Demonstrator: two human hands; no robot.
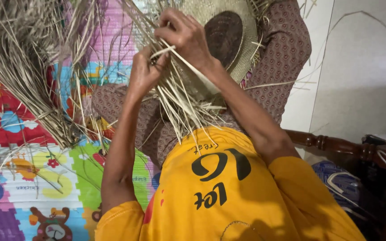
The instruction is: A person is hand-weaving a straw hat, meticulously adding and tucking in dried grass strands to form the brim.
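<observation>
Both hands are busy at the loose edge of a woven straw piece, held up over the lap. On the left of the view, a big heap of dry straw lies on a bright, many-coloured play mat spread on the floor. Next comes the left hand, its fingers closed around a few pale strips and pinching them near the weave. Just right of it and slightly higher, the right hand is curled over the same spot, fingertips pressed onto the strands, one flat strip running out from under it. The work looks to be mid-weave: a strand is being crossed or tucked at the rim, and the next move would seem to call for holding the crossing tight while one strip is threaded under its neighbours. The woven straw piece is round and tightly plaited, pale tan with a dark oval patch in its middle; its finished part rests against the patterned brown trousers, and unwoven ends hang down in a fringe toward the yellow shirt. At far right stands dark carved wooden furniture.
</observation>
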